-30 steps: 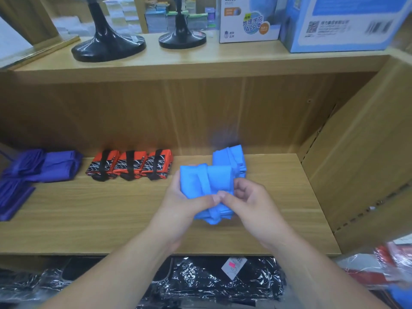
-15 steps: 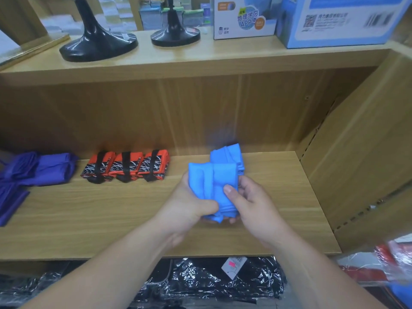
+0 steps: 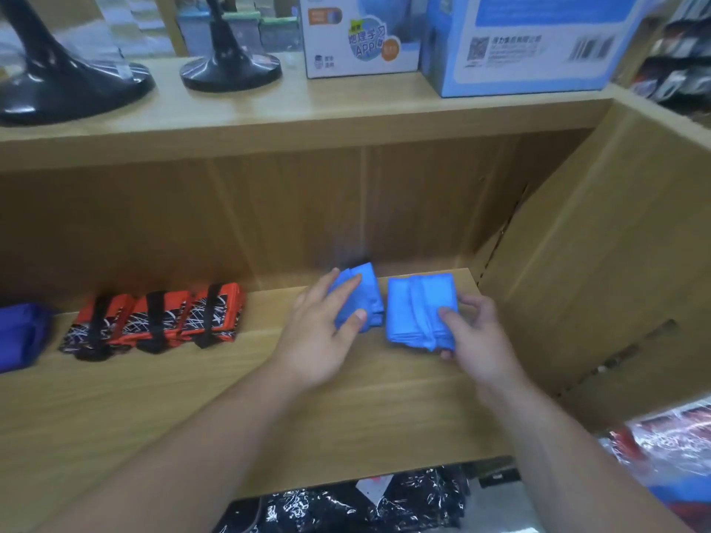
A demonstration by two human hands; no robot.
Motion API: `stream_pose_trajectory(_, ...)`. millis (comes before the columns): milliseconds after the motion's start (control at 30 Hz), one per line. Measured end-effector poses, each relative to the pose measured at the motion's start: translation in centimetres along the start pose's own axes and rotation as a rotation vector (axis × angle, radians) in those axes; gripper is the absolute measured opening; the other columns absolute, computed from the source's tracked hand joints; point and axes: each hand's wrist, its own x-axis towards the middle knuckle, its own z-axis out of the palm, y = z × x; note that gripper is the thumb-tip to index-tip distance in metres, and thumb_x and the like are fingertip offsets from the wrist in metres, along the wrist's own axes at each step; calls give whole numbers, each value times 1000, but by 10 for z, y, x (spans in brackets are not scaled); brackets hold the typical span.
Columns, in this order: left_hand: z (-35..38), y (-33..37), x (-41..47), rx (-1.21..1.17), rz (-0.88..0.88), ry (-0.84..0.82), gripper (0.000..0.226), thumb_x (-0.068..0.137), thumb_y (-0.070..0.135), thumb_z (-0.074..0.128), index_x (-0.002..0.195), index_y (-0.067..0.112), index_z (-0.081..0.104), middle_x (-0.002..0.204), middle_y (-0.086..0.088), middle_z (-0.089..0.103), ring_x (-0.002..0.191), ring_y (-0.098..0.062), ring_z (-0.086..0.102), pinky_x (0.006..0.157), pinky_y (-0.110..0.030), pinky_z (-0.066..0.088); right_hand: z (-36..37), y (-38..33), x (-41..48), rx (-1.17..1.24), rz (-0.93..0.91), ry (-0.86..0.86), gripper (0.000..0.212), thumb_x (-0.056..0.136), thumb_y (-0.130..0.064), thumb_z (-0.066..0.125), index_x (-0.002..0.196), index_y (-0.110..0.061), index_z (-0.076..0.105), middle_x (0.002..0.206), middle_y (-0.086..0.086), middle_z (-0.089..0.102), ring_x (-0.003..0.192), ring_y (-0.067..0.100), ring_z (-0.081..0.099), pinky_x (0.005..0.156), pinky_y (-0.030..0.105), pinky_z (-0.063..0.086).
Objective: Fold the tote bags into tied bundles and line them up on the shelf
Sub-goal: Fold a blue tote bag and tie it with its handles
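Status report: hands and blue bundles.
Left hand rests on left blue bundle. Right hand grips right blue bundle beside it. Orange bundles apart, further left.

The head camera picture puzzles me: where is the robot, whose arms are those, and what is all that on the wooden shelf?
There is no robot here. A person wears a camera on the head, so you look down along their own two arms. The left hand lies with fairly straight fingers on one folded blue bundle. The right hand grips a second blue bundle beside it, thumb on top. Both are toward the back of the wooden shelf. Further left lie three orange patterned bundles tied with black straps, then purple bags at the picture's edge. On the shelf above stand two black stands and printed boxes.
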Motion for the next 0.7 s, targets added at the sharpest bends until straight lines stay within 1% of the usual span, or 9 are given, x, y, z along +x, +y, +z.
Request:
stream_pose_trajectory(67,7,-1,10,201,44,-137,77,85,71,19,156,41,28,169,8,8,155,-19,8,124,-42,12,1,2,15,-69,-59,40,21,99,-24,63,115,-27,49,93,-6,67,65,2,66,60,33,56)
stream_pose_trajectory(133,14,-6,15,348,55,-218,81,81,73,10,157,45,19,169,14,-1,156,-20,1,122,-50,10,5,6,31,-207,-123,43,19,96,-30,66,108,-31,52,92,-2,70,73,12,69,72,42,59)
stream_pose_trajectory(200,16,-12,15,423,69,-206,78,83,70,7,156,47,17,168,16,-1,156,-19,2,120,-52,11,8,9,42,-382,-157,16,21,94,-33,67,110,-31,54,101,-5,69,87,17,68,82,40,55)
stream_pose_trajectory(267,14,-17,13,461,82,-183,77,83,68,3,155,48,22,168,17,5,155,-20,6,120,-51,14,10,13,45,-529,-225,14,31,93,-34,66,122,-31,54,120,-8,59,100,11,60,89,31,47)
stream_pose_trajectory(333,10,-23,11,446,82,-135,73,86,66,4,150,48,35,166,16,19,153,-21,14,119,-50,20,11,17,43,-613,-361,12,43,94,-33,65,135,-29,54,132,-4,47,112,8,49,98,24,36)
stream_pose_trajectory(400,6,-29,10,373,57,-64,67,89,64,13,140,47,53,159,14,36,147,-22,27,114,-47,28,11,24,42,-666,-474,-60,44,95,-37,61,138,-28,57,143,1,40,130,15,42,108,24,29)
stream_pose_trajectory(467,5,-36,12,319,66,12,55,92,59,26,126,43,67,146,11,53,137,-26,41,105,-47,38,12,31,43,-692,-483,-152,40,97,-36,61,137,-28,61,154,-1,33,141,17,35,114,26,29)
stream_pose_trajectory(567,8,-47,17,282,107,115,42,91,49,43,109,34,78,128,2,66,122,-30,56,99,-47,48,23,33,46,-710,-465,-176,41,98,-34,62,138,-27,61,159,-2,29,145,15,32,114,24,27)
stream_pose_trajectory(700,12,-51,26,248,112,165,40,89,44,48,105,27,80,122,-5,69,115,-34,62,100,-48,51,47,30,49,-827,-496,-123,43,99,-44,54,140,-33,58,160,-1,35,133,25,42,108,25,28)
